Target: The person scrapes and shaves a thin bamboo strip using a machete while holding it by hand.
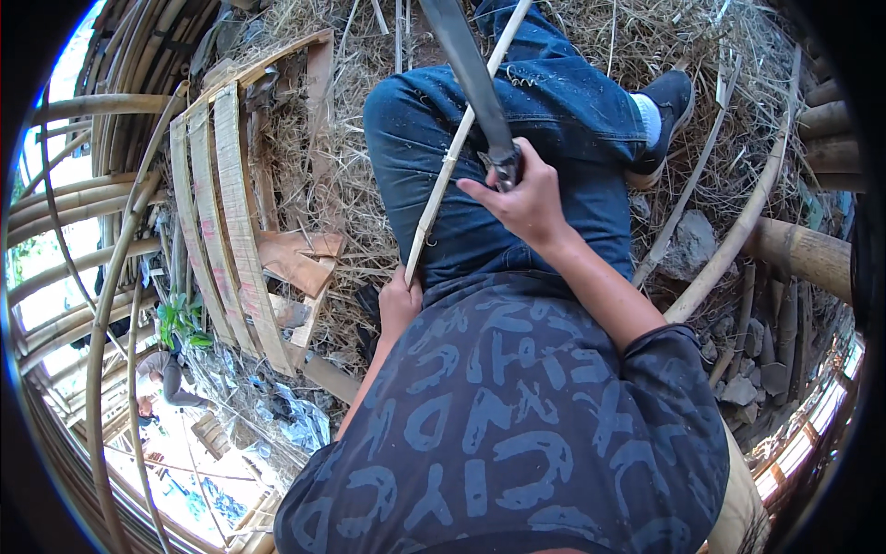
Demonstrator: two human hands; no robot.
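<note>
My right hand [531, 201] is wrapped round the dark handle of a machete [466, 66], thumb sticking out to the left. The long grey blade points away from me and crosses a thin, pale bamboo strip [443, 180]; whether they touch I cannot tell. Down by my left hip, my left hand [400, 300] is closed on the near end of that strip. The strip runs slanting up over my legs in blue jeans [415, 138], past the top edge of the view. Small shavings cling to the jeans.
Slatted wooden boards [242, 212] lie to the left on dry straw [355, 102], beside a broken wood piece [300, 263]. Bamboo poles [115, 305] stand at far left. To the right are a rock [690, 245] and a thick bamboo pole [803, 256]. Another person [171, 377] is at lower left.
</note>
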